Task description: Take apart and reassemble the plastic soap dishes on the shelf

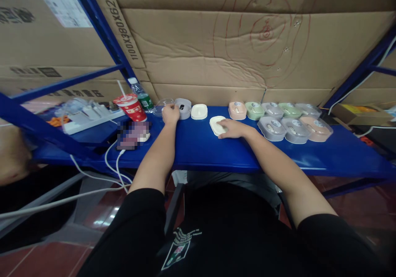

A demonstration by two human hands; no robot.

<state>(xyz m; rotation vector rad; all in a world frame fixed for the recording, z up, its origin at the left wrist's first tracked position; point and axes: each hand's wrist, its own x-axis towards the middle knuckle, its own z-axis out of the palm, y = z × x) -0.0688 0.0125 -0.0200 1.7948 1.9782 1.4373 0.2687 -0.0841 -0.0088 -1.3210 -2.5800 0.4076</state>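
Observation:
My left hand (171, 114) is at the left side of a grey container (185, 109) with a dark slot, next to a clear plastic lid (163, 105). Its fingers look curled, and what they grip, if anything, is hidden. My right hand (232, 128) grips the right edge of a cream shallow dish (216, 125), thumb at the near side. Between the hands, a second cream dish (199, 111) lies on the blue table (213, 155).
At right stand several lidded boxes, among them a pink box (237, 110), a green box (255, 111) and a grey box (271, 128). At left are a red cup (132, 108) with straw, a bottle (141, 95), a blurred-out item (133, 134) and white cables (119, 161). Cardboard (192, 54) backs the table.

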